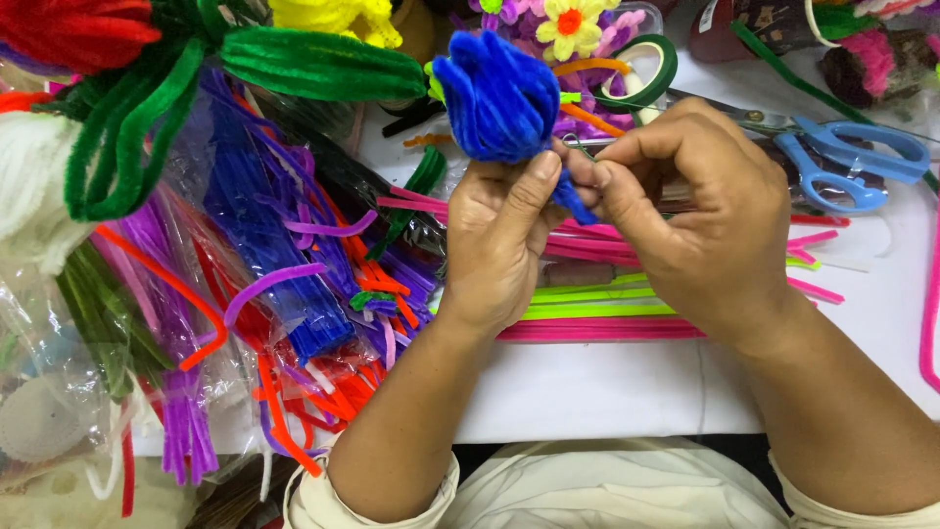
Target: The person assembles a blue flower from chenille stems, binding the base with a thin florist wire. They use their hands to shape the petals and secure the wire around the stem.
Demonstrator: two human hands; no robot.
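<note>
2 hands (607,211) hold 1 blue flower (499,96).

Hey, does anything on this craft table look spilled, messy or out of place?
Yes: loose pipe cleaners spill out of their plastic bags at the left, purple and orange ones bent and tangled. The scissors lie flat, and both hands hold the blue flower neatly.

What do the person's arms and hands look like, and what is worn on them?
Both hands, left hand and right hand, are bare: no gloves, rings or watch visible. The forearms are bare too. Cream sleeves are pushed up near the elbows. The nails are short and unpainted.
</note>
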